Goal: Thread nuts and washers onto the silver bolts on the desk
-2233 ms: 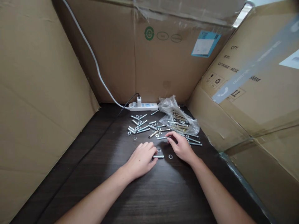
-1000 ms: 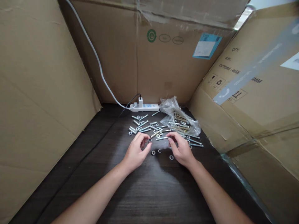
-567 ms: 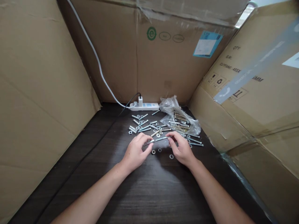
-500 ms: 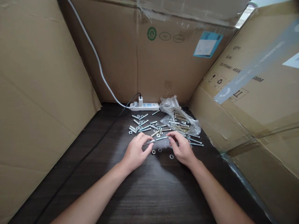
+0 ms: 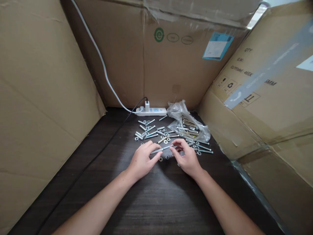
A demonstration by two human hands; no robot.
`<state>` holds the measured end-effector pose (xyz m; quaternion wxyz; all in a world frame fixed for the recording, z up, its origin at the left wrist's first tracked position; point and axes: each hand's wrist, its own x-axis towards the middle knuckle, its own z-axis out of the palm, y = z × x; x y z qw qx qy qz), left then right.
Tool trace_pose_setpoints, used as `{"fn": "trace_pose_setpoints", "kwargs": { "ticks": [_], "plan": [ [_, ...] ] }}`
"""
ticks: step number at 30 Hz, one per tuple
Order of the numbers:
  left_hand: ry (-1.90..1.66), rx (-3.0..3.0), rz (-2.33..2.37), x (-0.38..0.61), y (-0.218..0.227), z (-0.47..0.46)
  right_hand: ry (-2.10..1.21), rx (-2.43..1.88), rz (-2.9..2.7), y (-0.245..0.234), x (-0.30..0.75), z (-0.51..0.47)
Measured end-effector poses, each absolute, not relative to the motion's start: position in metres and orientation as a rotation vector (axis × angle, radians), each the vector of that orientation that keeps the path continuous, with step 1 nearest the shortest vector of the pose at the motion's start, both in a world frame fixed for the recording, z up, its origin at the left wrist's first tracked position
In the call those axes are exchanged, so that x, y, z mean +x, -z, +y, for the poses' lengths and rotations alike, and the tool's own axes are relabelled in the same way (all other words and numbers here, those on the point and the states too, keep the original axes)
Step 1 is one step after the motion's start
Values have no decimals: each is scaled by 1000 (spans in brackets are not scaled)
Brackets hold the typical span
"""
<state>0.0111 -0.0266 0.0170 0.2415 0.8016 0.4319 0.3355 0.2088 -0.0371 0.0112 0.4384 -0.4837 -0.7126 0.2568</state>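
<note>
Between thumb and fingers, my left hand (image 5: 143, 160) pinches a silvery metal sleeve (image 5: 156, 151). My right hand (image 5: 187, 158) is closed on the head end of a long thin bolt (image 5: 167, 147), which lines up with the sleeve. The two meet end to end, and the bolt's tip appears to be inside the sleeve; how deep is hidden. Below them on the dark table (image 5: 146, 202) lie a flat washer (image 5: 160, 159) and a small ring (image 5: 167, 157). Another washer is mostly covered by my right hand.
Loose bolts (image 5: 151, 134), sleeves (image 5: 139, 136) and nuts lie beyond my hands. A clear plastic bag (image 5: 176, 109) of bolts sits at the back right. Behind them is a white power strip (image 5: 158, 112). A black cable (image 5: 97, 153) crosses the left; cardboard walls (image 5: 171, 71) enclose the table.
My right hand has moved left, bringing the bolt from a small gap away into line with the sleeve and against or into its end. My left hand has hardly moved.
</note>
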Motion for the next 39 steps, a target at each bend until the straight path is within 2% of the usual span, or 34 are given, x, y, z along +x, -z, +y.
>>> {"fn": "trace_pose_setpoints", "kwargs": {
  "ticks": [5,10,17,27,35,39],
  "plan": [
    [-898,2187,1195,11,-15,-26,-709,-1171,-1619,-11,201,-40],
    [-854,2183,1164,12,-16,-27,-794,-1110,-1782,-18,195,-48],
    [-847,2037,1151,13,-15,-28,-611,-1134,-1759,-23,205,-46],
    [-983,1832,1029,15,-11,-28,-598,-1083,-1588,-18,202,-44],
    [-962,1985,1058,14,-11,-26,-553,-1008,-1889,-22,195,-50],
    [-1009,1981,1073,14,-13,-24,-505,-1126,-1965,-25,207,-44]
  ]
}}
